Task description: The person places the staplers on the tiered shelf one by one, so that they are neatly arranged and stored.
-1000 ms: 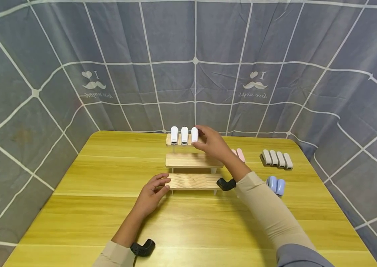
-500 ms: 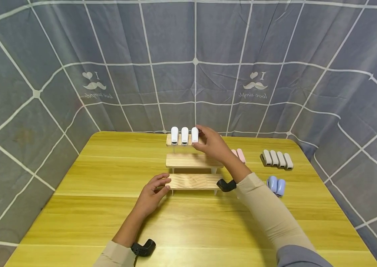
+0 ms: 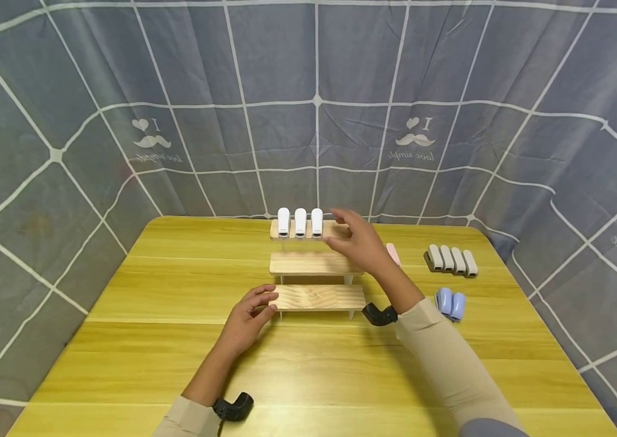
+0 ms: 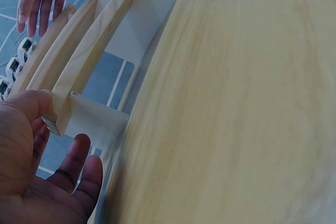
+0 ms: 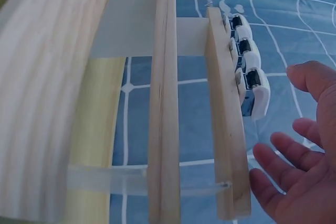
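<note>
Three small white stapler-like gadgets [image 3: 300, 223] stand in a row on the left and middle of the top shelf [image 3: 335, 230] of a wooden three-step stand [image 3: 316, 263]. In the right wrist view their dark mouths [image 5: 253, 78] show. My right hand [image 3: 360, 241] is just right of the row, fingers loosely bent, thumb and fingers apart, with nothing between them. My left hand [image 3: 245, 320] holds the left end of the lowest shelf [image 3: 319, 297]. In the left wrist view its thumb [image 4: 39, 100] lies at the board's corner, with fingers on the other side and below.
Right of the stand, a pink gadget [image 3: 392, 254] is partly hidden behind my right wrist. Farther right are a row of several beige ones [image 3: 452, 260] and two blue ones [image 3: 451, 304] on the yellow wooden table [image 3: 139, 315]. A grey checked curtain [image 3: 281, 73] encloses the table's back and sides.
My right hand has let go of the rightmost white gadget and drawn back slightly to the right, its fingers spread. The gadget stays on the top shelf. My left hand stays put.
</note>
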`<state>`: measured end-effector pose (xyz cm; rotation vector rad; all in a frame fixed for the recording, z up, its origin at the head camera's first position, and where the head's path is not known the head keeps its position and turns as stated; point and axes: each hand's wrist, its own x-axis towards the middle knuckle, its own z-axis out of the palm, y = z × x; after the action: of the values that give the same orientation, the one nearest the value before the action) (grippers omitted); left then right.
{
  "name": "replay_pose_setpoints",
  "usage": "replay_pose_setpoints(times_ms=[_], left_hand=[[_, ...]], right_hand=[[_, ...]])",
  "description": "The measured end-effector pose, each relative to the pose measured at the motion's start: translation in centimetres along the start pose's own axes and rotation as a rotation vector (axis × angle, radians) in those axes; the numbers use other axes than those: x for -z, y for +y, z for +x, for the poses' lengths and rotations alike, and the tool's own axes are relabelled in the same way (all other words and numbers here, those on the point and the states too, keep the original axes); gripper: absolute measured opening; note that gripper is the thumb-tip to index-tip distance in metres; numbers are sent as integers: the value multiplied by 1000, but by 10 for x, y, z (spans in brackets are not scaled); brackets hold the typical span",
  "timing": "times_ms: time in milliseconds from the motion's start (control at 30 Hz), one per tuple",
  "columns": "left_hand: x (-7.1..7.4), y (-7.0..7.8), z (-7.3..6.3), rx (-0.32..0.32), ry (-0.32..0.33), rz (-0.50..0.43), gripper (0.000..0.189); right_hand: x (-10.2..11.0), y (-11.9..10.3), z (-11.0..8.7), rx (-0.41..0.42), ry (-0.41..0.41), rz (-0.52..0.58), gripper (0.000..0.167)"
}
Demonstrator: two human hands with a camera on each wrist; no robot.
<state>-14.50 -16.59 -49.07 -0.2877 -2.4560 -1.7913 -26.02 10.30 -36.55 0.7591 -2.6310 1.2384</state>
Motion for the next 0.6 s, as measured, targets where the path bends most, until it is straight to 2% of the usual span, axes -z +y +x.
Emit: replay_pose_setpoints(times_ms=[267, 600], left_hand=[[0, 0, 0, 14, -6, 5, 29], [0, -1, 0, 13, -7, -1, 30]], right_hand=[[6, 8, -24, 26, 49, 0, 60], [14, 26, -56, 14, 119, -32, 54]])
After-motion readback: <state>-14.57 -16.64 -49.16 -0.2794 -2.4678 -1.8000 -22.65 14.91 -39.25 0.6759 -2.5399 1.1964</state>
